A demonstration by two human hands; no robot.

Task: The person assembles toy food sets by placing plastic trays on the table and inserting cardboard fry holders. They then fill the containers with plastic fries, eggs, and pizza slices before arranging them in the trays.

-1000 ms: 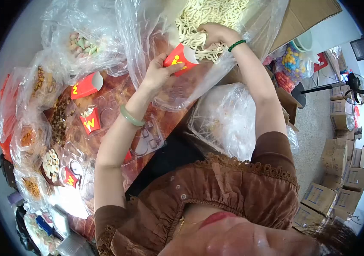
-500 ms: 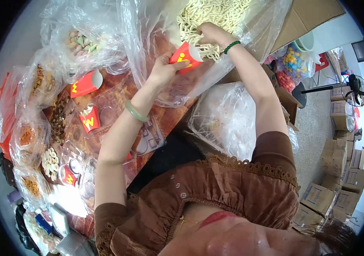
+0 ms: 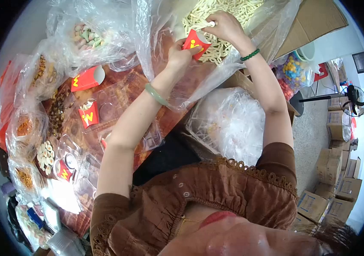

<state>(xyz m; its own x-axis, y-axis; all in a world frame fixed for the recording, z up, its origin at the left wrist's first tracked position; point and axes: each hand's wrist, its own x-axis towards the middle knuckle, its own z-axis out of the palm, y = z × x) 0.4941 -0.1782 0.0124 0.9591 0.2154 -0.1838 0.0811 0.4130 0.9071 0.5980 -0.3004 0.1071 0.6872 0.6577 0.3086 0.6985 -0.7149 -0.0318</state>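
My left hand (image 3: 182, 53), with a pale green bangle on its wrist, is closed round a small red carton (image 3: 196, 44) with a yellow letter. Just right of it, my right hand (image 3: 225, 29), with a dark green beaded bracelet, pinches pale sticks (image 3: 210, 24) near the carton's open top. Beneath both hands lies a large heap of pale fry-shaped pieces (image 3: 220, 51) in a clear plastic bag. A flat red carton (image 3: 88, 78) lies on the table to the left. Below that, another red carton (image 3: 89, 114) holds some pale pieces.
Clear bags of coloured pieces (image 3: 89, 37) line the table's left side. Clear plastic trays (image 3: 64, 244) stand at the lower left. A box lined with plastic (image 3: 229, 121) stands below my right arm. At the right are a black fan (image 3: 353, 100) and stacked cardboard boxes (image 3: 329, 166).
My right hand has come up out of the heap with pale sticks between its fingers. My left hand and the red carton have shifted slightly up and right in the view.
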